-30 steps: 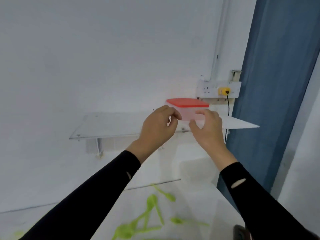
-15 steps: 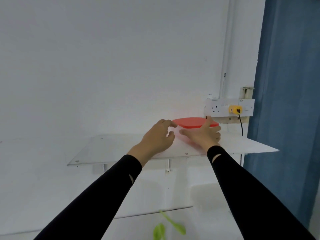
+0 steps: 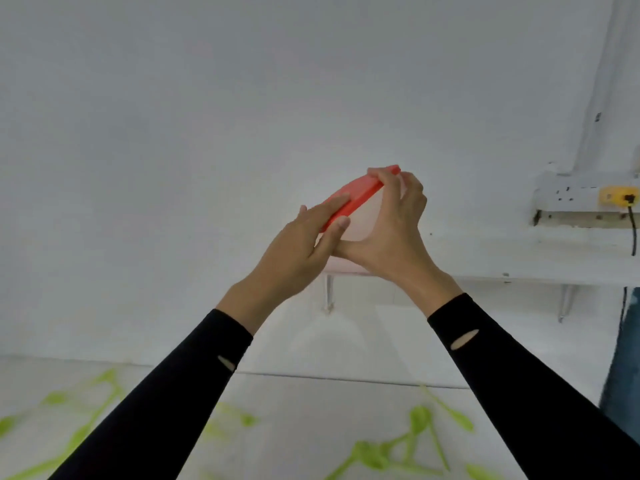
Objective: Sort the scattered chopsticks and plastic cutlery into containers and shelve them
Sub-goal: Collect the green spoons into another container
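Since green cutlery lies scattered on the table, step: sorting has hardly begun, I judge; the container is in hand for opening.
Shelf: on the wall, right of the hands.
Container: translucent, tilted, in the air near the shelf; it seems empty.
Right hand: curled round the container.
Left hand: pinches the edge of the red lid.
Next move: probably lift the lid off, with the body held firm.
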Demonstrator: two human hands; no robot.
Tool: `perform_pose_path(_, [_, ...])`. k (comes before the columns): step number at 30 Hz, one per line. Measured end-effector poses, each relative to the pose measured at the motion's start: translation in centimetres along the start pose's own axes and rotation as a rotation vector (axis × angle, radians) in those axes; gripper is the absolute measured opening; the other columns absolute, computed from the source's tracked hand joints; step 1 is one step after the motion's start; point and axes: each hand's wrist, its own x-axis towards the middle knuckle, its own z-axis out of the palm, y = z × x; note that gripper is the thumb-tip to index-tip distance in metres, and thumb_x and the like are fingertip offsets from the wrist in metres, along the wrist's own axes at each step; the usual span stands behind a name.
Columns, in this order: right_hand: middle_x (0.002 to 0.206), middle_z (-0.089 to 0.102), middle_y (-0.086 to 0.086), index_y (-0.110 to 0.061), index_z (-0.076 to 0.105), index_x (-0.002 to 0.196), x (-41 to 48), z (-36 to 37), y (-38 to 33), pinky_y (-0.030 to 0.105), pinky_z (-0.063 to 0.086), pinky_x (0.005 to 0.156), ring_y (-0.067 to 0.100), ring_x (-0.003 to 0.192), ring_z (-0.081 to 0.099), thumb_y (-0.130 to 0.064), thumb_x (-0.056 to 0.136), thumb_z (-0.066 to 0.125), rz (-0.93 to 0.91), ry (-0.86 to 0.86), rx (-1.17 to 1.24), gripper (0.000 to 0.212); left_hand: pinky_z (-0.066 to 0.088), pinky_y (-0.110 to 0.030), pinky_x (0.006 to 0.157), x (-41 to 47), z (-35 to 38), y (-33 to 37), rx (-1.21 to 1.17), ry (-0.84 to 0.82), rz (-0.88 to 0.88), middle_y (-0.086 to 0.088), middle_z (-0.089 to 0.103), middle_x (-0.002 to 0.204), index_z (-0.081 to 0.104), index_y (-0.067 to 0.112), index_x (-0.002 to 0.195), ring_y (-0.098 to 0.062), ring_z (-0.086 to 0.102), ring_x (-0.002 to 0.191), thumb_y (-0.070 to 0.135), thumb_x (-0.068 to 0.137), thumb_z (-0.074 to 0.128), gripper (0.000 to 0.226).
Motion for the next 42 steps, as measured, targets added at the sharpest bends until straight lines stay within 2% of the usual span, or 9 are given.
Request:
perform_pose_path(3, [0.145, 0.018, 0.009, -0.027, 0.028, 0.141, -1.7, 3.4, -5.2, 0.038, 0.037, 0.103, 0.024, 0.130, 0.020, -0.067, 0.048, 0.073, -0.083, -0.062, 0.046, 0.111, 0.052, -0.031, 0.085, -5.0, -5.9, -1.0, 0.167, 0.031, -0.043, 0.012, 0.063, 0.128, 0.042, 0.032, 0.147, -0.010, 0.064, 0.098, 0.053, 0.101, 0.033, 0.051])
perform_pose_path(8, [0.143, 0.019, 0.005, -0.035, 0.023, 0.140, -5.7, 9.3, -12.8, 0.042, 0.037, 0.106, 0.022, 0.130, 0.019, -0.059, 0.046, 0.084, -0.144, -0.229, 0.139, 0.114, 0.044, -0.023, 0.055, -13.0, -14.7, -3.1, 0.314, 0.178, -0.126, 0.004, 0.063, 0.070, 0.054, 0.026, 0.136, -0.011, 0.055, 0.059, 0.046, 0.104, 0.026, 0.048])
perform_pose_path(15, [0.146, 0.010, 0.004, -0.040, 0.032, 0.140, -14.5, 15.8, -16.2, 0.029, 0.026, 0.100, 0.011, 0.135, 0.008, -0.044, 0.053, 0.092, -0.022, -0.497, 0.289, 0.106, 0.058, -0.053, 0.076, -25.8, -23.3, -10.1, 0.019, 0.475, -0.731, -0.018, 0.066, 0.092, 0.061, 0.012, 0.096, -0.034, 0.066, 0.086, 0.059, 0.098, 0.029, 0.057])
perform_pose_path(24, [0.113, 0.031, -0.006, -0.024, 0.035, 0.101, -30.8, 20.6, -15.3, 0.010, 0.035, 0.078, -0.001, 0.097, 0.038, -0.059, 0.057, 0.086, 0.364, -0.970, 0.331, 0.076, 0.057, -0.033, 0.060, -47.7, -16.0, -10.6, -0.620, 0.322, -1.569, -0.005, 0.064, 0.079, 0.061, 0.006, 0.103, -0.018, 0.062, 0.074, 0.023, 0.109, 0.025, 0.040])
perform_pose_path(28, [0.111, 0.033, -0.006, -0.027, 0.034, 0.096, -36.4, 20.4, -14.4, 0.014, 0.037, 0.069, 0.002, 0.086, 0.040, -0.069, 0.053, 0.082, 0.394, -1.157, 0.208, 0.078, 0.060, -0.040, 0.070, -50.3, -14.2, -9.4, -0.729, 0.224, -1.639, -0.004, 0.065, 0.069, 0.066, 0.004, 0.101, -0.020, 0.065, 0.070, 0.010, 0.104, 0.033, 0.034])
perform_pose_path(30, [0.110, 0.035, -0.007, -0.029, 0.033, 0.093, -38.3, 19.9, -13.7, 0.026, 0.040, 0.093, 0.011, 0.096, 0.041, -0.083, 0.045, 0.074, 0.357, -1.249, 0.047, 0.084, 0.059, -0.040, 0.071, -51.0, -13.8, -9.4, -0.698, 0.208, -1.687, -0.009, 0.065, 0.076, 0.065, 0.001, 0.098, -0.024, 0.065, 0.073, 0.014, 0.104, 0.035, 0.033])
perform_pose_path(32, [0.124, 0.038, -0.005, -0.028, 0.037, 0.098, -39.2, 19.3, -13.0, 0.048, 0.014, 0.118, 0.019, 0.126, 0.034, -0.090, 0.044, 0.067, 0.262, -1.331, -0.094, 0.088, 0.057, -0.038, 0.074, -51.9, -13.9, -10.4, -0.566, 0.174, -1.694, -0.015, 0.067, 0.087, 0.066, 0.003, 0.093, -0.027, 0.065, 0.079, 0.036, 0.106, 0.033, 0.049])
perform_pose_path(36, [0.150, 0.035, 0.002, -0.027, 0.041, 0.110, -40.0, 18.6, -12.3, 0.054, -0.012, 0.118, 0.024, 0.152, -0.001, -0.083, 0.059, 0.066, 0.173, -1.375, -0.158, 0.080, 0.052, -0.036, 0.088, -52.9, -13.7, -12.7, -0.288, -0.100, -1.645, -0.006, 0.071, 0.097, 0.070, 0.013, 0.091, -0.024, 0.066, 0.091, 0.081, 0.084, 0.031, 0.079])
perform_pose_path(42, [0.164, 0.012, -0.002, -0.042, 0.018, 0.149, -39.1, 18.0, -12.2, 0.054, -0.014, 0.118, 0.025, 0.151, -0.010, -0.087, 0.051, 0.067, 0.263, -1.448, -0.060, 0.118, 0.040, -0.028, 0.063, -48.3, -13.6, -11.6, -0.021, 0.091, -1.274, -0.008, 0.065, 0.110, 0.068, 0.022, 0.101, -0.023, 0.058, 0.075, 0.009, 0.094, 0.048, 0.024])
